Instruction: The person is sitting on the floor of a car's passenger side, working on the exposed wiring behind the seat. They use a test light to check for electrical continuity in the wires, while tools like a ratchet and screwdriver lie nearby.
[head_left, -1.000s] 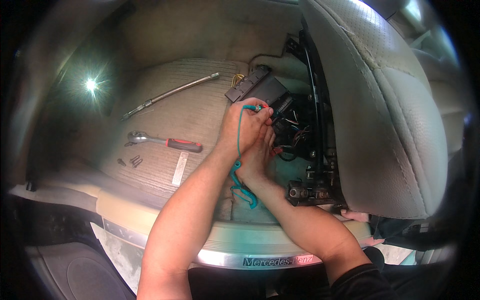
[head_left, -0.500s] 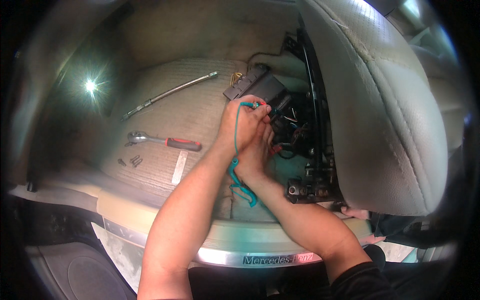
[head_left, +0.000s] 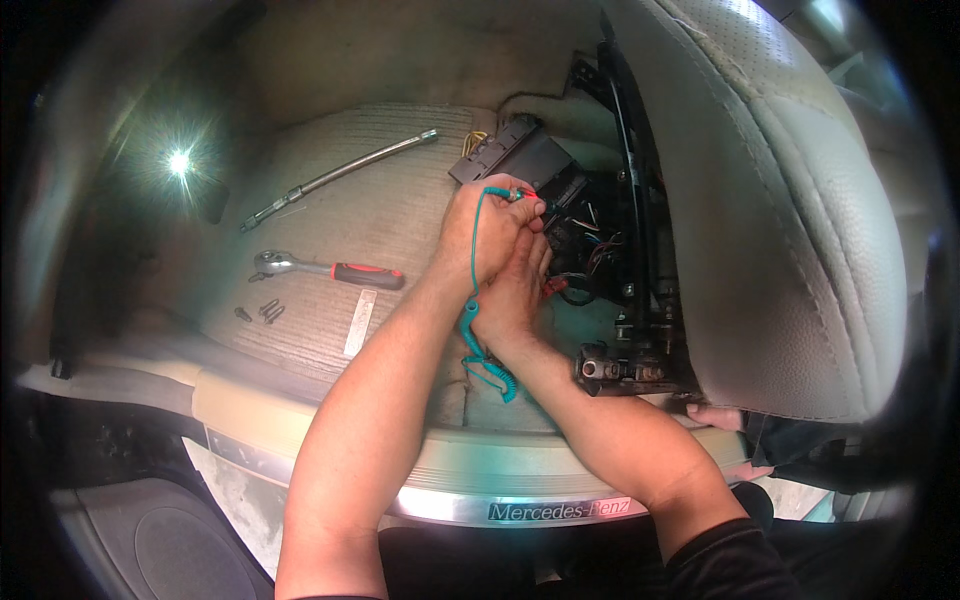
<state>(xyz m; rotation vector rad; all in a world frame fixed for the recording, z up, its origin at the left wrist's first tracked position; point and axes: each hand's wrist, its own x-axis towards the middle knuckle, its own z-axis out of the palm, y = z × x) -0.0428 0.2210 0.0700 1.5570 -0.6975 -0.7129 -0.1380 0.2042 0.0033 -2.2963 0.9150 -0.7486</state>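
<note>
My left hand (head_left: 478,222) is closed in a pinch around a small red-bodied probe (head_left: 529,194) beside the dark grey box (head_left: 535,160). A teal coiled cord (head_left: 470,318) runs from the probe over that wrist and hangs down by my right wrist. Pressed up below the left hand, my right hand (head_left: 510,298) has its fingers curled in at the wiring (head_left: 604,252); what they grip is hidden. A red clip-like piece (head_left: 555,287) shows at its fingertips. The probe's tip is hidden too.
On the ribbed mat lie a long metal extension bar (head_left: 345,178), a ratchet (head_left: 330,270), several bolts (head_left: 270,310) and a pale strip (head_left: 360,322). The light leather seat (head_left: 790,230) and its black metal rail (head_left: 630,180) stand on the right. Another person's hand (head_left: 714,416) shows below the seat.
The view has shifted slightly. Both hands stay at the wiring beside the grey box, with the probe still pinched in my left hand.
</note>
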